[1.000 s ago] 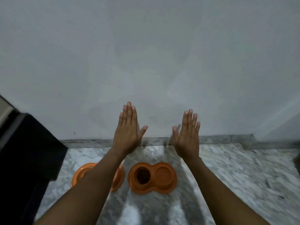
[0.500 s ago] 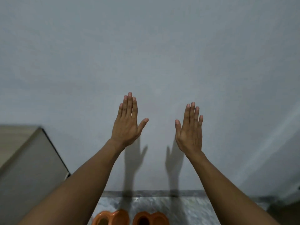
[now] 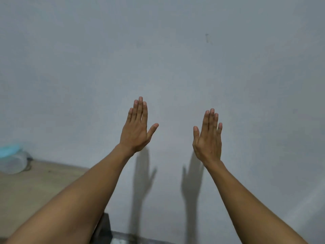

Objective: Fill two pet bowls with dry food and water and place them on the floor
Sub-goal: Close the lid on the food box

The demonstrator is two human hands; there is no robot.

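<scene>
My left hand [image 3: 136,131] is raised flat in front of the grey wall, fingers straight and together, thumb out, holding nothing. My right hand [image 3: 209,138] is held up the same way a little to the right and slightly lower, also with nothing in it. Both cast shadows on the wall below them. The orange pet bowls are out of view in this frame.
A plain grey wall [image 3: 175,59] fills most of the view. At the left is a light wooden table top [image 3: 35,187] with a clear container with a light blue lid [image 3: 12,159] at its far edge. A strip of marble floor [image 3: 123,241] shows at the bottom.
The view has tilted upward: the orange bowls and marble floor slid down and out of frame, and the table top with the container came into view. Both hands stayed raised and flat.
</scene>
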